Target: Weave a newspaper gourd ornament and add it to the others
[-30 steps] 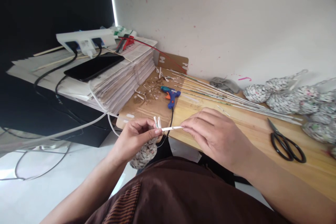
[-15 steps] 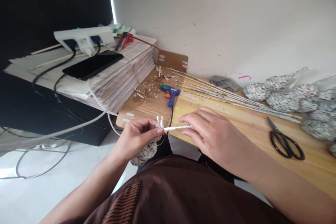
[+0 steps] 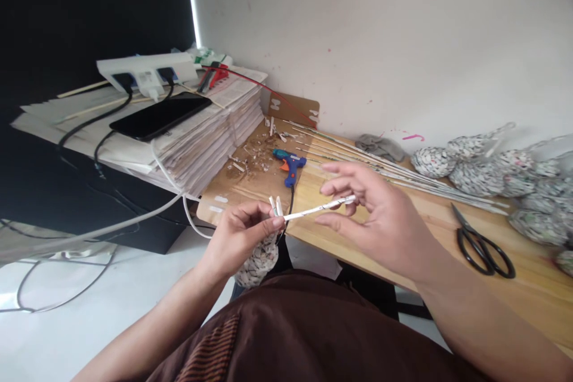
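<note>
My left hand point(image 3: 246, 230) is closed around the top of a woven paper piece point(image 3: 258, 261), whose rounded, braided body hangs below my fingers. Short white paper ends stick up by my thumb. From that pinch a rolled paper strip point(image 3: 313, 210) runs out to the right, slanting slightly upward. My right hand point(image 3: 369, 218) is around the strip's far end with thumb and fingers apart. The strip's tip lies in front of its fingers, and the thumb does not press on it.
A blue glue gun point(image 3: 290, 165) rests on cardboard point(image 3: 224, 186) among paper scraps. Long rolled paper sticks point(image 3: 394, 174) lie along the wall. Black-handled scissors point(image 3: 483, 248) and several woven paper gourds point(image 3: 477, 174) are at right. A newspaper stack point(image 3: 210, 149) holds a phone point(image 3: 161, 114) and a power strip point(image 3: 147, 68).
My right hand has moved right and its fingers have spread from their pinch on the strip. More of the strip shows, tilted upward. My left hand keeps its hold.
</note>
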### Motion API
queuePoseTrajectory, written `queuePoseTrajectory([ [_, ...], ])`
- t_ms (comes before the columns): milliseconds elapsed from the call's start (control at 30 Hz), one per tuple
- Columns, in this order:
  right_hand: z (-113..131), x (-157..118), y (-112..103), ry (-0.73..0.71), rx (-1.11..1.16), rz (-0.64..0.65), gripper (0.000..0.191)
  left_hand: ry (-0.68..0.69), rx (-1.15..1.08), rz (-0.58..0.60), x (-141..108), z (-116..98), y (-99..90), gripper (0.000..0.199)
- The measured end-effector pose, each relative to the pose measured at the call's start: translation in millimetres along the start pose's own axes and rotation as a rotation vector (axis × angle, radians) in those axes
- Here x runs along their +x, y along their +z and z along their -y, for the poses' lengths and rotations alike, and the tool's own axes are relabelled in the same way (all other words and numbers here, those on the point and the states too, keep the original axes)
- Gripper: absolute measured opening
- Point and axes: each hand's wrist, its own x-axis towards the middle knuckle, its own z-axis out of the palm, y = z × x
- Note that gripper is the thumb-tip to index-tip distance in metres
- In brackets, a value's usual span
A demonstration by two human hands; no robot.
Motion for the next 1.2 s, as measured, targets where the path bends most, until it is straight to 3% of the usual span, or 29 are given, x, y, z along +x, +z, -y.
queuePoseTrajectory([
  [67,-7.3,1.6,0.0,0.144,0.247,-0.053,0.066,0.007,-0.084,-0.033,1.9,1.9,4.6,0.024],
  [200,-16.1,0.0,18.3,0.314,0.558,0.035,0.03,0.006,-0.185,-0.035,7.1,5.1,15.9,0.021],
  [333,-14.5,-4.1,40.2,0.356,0.71,0.037,0.021,-0.015,-0.235,-0.007,11.9,5.3,27.7,0.02],
  [500,-14.8,-5.9,47.4,0.294,0.704,-0.117,0.008,-0.037,-0.276,0.019,12.3,5.4,37.0,0.023],
  [667,-19.9,-9.3,53.2,0.277,0.763,-0.201,0.019,-0.003,-0.281,0.016,11.3,8.7,41.6,0.023],
  [833,-19.1,-13.2,55.9,0.242,0.705,-0.274,0.016,0.058,-0.246,-0.004,10.6,11.7,47.2,0.021],
  [1200,-29.4,-20.5,56.5,0.234,0.69,-0.286,0.021,0.043,-0.251,-0.007,10.3,11.5,52.6,0.023],
])
